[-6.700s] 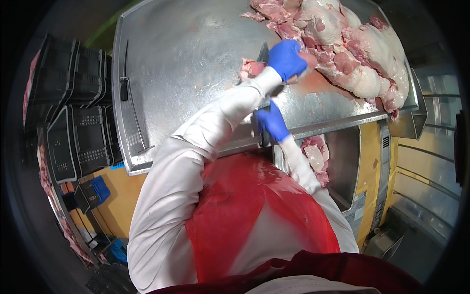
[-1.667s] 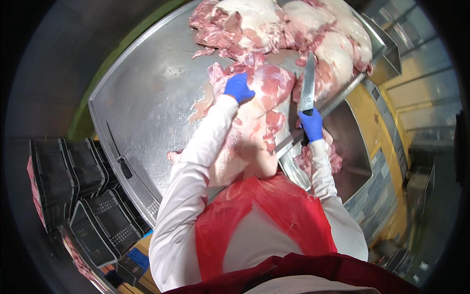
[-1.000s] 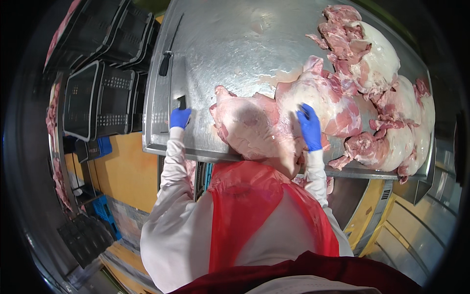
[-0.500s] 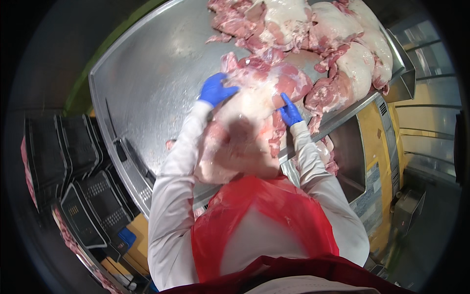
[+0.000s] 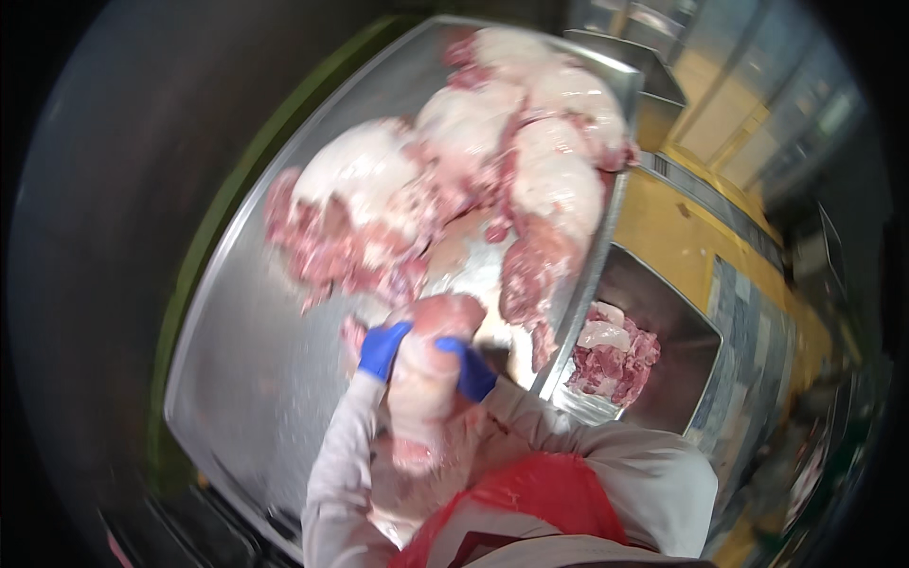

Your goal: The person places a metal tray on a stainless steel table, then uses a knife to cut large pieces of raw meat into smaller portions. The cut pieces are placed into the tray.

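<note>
My left hand (image 5: 380, 348), in a blue glove, grips the left side of a large pale-pink piece of meat (image 5: 419, 383) at the near part of the steel table (image 5: 222, 360). My right hand (image 5: 468, 369), gloved alike, is closed on the right side of the same piece. Its lower part lies against more pale meat just in front of my red apron (image 5: 507, 492). Several large cuts of meat with white fat (image 5: 360, 175) are heaped over the far half of the table, just beyond my hands. The picture is somewhat blurred.
Right of the table stands a steel bin (image 5: 677, 360) holding cut meat (image 5: 611, 364), on a yellow floor (image 5: 696, 227) with a grey strip. A smaller steel container (image 5: 644, 66) adjoins the far right corner. Black crates (image 5: 180, 535) show dimly at the lower left.
The knife seen in my right hand 1.7 seconds ago is in neither hand now; both grip the meat. The view has swung, bringing the heaped cuts nearer the middle.
</note>
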Available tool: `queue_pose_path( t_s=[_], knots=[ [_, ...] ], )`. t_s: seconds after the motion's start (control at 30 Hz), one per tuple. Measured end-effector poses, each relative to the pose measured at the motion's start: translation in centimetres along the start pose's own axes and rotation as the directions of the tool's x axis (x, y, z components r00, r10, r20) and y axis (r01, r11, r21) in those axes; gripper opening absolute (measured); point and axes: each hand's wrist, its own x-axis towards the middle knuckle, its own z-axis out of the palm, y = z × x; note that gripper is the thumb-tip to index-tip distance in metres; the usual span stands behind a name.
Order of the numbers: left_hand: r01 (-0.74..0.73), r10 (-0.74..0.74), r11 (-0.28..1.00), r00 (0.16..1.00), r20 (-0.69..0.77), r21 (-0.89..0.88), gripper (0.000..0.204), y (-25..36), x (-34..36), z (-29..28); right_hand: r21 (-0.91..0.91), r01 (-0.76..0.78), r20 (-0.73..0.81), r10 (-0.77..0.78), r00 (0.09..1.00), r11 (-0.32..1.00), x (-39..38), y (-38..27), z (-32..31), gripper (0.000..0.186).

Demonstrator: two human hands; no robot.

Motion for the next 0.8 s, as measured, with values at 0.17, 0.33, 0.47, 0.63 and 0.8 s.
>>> queue_pose_path(
  t_s=[0.17,0.33,0.47,0.63,0.8],
  knots=[
    [-0.11,0.074,0.988,0.95,-0.304,-0.105,0.04,13.6,-4.3,-5.5,0.723,-0.371,0.109,0.433,0.895,0.584,6.9,-15.9,0.8,0.035],
    [-0.543,0.43,0.785,0.824,-0.368,-0.298,0.032,30.1,-12.9,-8.0,0.601,-0.19,0.034,0.213,0.977,0.776,8.8,-28.2,1.3,0.042],
    [-0.719,0.7,0.683,0.59,-0.403,0.133,0.029,33.0,-17.9,-11.0,0.268,0.281,0.13,-0.323,0.937,0.922,6.8,-31.2,2.1,0.026],
    [-0.646,0.624,0.744,0.582,-0.521,0.17,0.036,28.7,-19.4,-8.6,0.358,0.136,-0.046,-0.128,0.991,0.924,3.5,-29.5,3.3,0.023],
    [-0.289,0.426,0.904,0.659,-0.62,0.315,0.059,12.8,-13.9,-6.3,0.345,0.036,-0.026,-0.029,0.999,0.938,1.4,-17.8,4.3,0.05]
  ],
)
